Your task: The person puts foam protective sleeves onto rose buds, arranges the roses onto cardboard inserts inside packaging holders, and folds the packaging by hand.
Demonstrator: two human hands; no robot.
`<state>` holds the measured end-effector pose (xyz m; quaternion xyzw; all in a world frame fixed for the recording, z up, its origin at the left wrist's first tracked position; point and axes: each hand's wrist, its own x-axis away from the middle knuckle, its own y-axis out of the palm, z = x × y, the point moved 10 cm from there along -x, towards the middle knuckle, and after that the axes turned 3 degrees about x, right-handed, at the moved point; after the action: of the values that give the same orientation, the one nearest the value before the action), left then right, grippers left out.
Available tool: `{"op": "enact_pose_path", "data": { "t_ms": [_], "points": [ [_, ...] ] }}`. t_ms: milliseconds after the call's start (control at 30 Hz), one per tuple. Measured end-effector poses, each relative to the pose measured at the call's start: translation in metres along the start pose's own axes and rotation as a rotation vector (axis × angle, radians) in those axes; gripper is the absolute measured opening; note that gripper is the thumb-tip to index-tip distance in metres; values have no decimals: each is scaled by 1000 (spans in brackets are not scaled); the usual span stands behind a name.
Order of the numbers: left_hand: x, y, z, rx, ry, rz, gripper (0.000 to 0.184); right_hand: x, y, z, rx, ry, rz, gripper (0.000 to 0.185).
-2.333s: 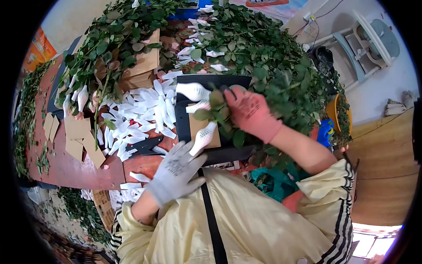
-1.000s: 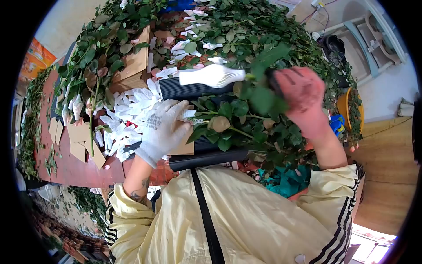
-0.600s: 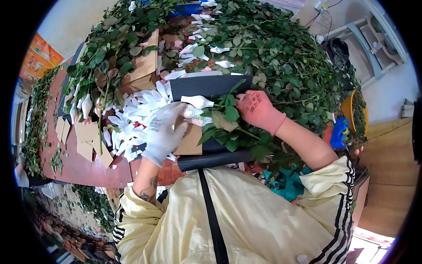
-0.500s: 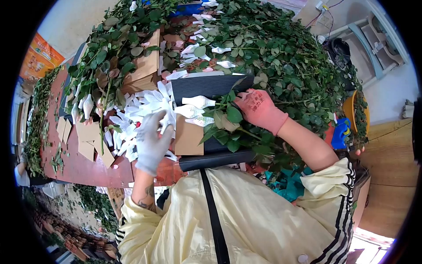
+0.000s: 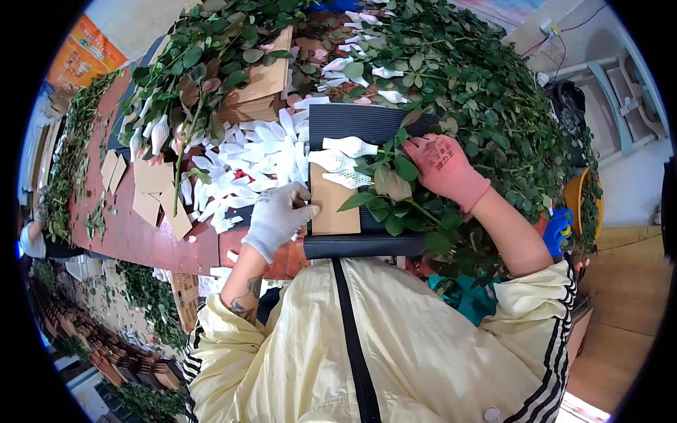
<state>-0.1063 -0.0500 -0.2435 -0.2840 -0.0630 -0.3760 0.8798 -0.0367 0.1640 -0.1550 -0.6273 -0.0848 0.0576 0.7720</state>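
My right hand (image 5: 443, 169), in a coral glove with dark lettering, is closed around leafy rose stems (image 5: 405, 187) at the right side of a black ribbed mat (image 5: 367, 120). The rose heads, in white foam net sleeves (image 5: 343, 162), point left across the mat. Beneath them lies a brown cardboard piece (image 5: 337, 208). My left hand (image 5: 278, 217), in a grey-white glove, has its fingers curled and its thumb at the left edge of the cardboard. Its fingertips are partly hidden. A pile of loose white net sleeves (image 5: 257, 158) lies just beyond that hand.
Rose stems with dense leaves (image 5: 479, 92) cover the right side of the table. More netted roses (image 5: 159, 134) and a cardboard stack (image 5: 257, 95) are at the left. Cut cardboard pieces (image 5: 155, 190) lie on the red tabletop (image 5: 106, 218). A yellow bucket (image 5: 582, 201) stands at the right.
My left hand has come from above the sleeve pile to the cardboard's left edge. My right hand stays on the stems. The whole view has shifted slightly.
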Motion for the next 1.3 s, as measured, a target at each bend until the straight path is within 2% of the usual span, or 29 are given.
{"op": "enact_pose_path", "data": {
  "t_ms": [33, 67, 100, 133, 167, 200, 267, 367, 400, 433, 500, 533, 600, 700, 733, 767, 833, 900, 1000, 1100, 1167, 1233, 1300],
  "points": [
    [2, 0, 3, 3, 0, 6, 32, 0, 5, 3, -1, 53, -76, 39],
    [6, -6, 18, -240, 120, 99, 34, 3, 4, -2, 0, 49, -75, 39],
    [12, -9, 36, -484, 240, 193, 37, 10, -9, -7, 106, 76, 51, 37],
    [17, -11, 44, -453, 163, 120, 40, 20, -23, -15, 210, 103, 178, 35],
    [16, -10, 40, -450, 158, 123, 40, 25, -51, -21, 182, 214, 75, 35],
    [18, 3, 44, -433, 288, 57, 39, 42, -82, -39, 224, 182, 317, 34],
    [21, 24, 47, -320, 489, -74, 38, 46, -72, -68, 97, 91, 264, 33],
    [15, 32, 49, -326, 519, -201, 37, 42, -49, -114, -254, -116, 122, 30],
    [13, 38, 45, -365, 524, -254, 35, 35, -4, -117, -238, -111, -67, 32],
    [10, 36, 41, -365, 522, -253, 35, 29, 12, -115, -239, -114, -67, 32],
    [13, 33, 46, -342, 606, -267, 34, 21, 10, -110, -290, -101, 109, 34],
    [16, 30, 48, -343, 607, -271, 34, 17, 17, -113, -218, -81, 50, 35],
    [10, -6, 41, -255, 399, 6, 32, 18, 18, -113, -196, -77, 68, 35],
    [15, -2, 43, -292, 476, 19, 33, 25, 13, -113, -140, -56, 129, 36],
    [17, 10, 44, -418, 396, -110, 38, 26, 5, -113, -108, -46, 182, 37],
    [14, 21, 36, -402, 394, -191, 41, 26, -1, -113, -109, -55, 179, 37],
    [9, 23, 31, -384, 361, -283, 42, 23, 20, -104, -52, 33, -237, 38],
    [8, 25, 32, -392, 390, -293, 43, 27, 29, -101, -79, 21, -172, 39],
    [6, 30, 27, -380, 409, -329, 44, 24, 32, -91, -168, 110, -234, 43],
    [7, 33, 27, -347, 373, -368, 49, 22, 28, -94, -144, 87, -285, 47],
    [9, 13, 29, -329, 338, -141, 52, 23, 28, -95, -122, 80, -279, 48],
    [7, 17, 18, -333, 278, -154, 57, 26, 31, -93, -102, 80, -279, 50],
    [7, 19, 23, -326, 334, -169, 58, 29, 32, -93, -172, 58, -226, 51]
  ]
}}
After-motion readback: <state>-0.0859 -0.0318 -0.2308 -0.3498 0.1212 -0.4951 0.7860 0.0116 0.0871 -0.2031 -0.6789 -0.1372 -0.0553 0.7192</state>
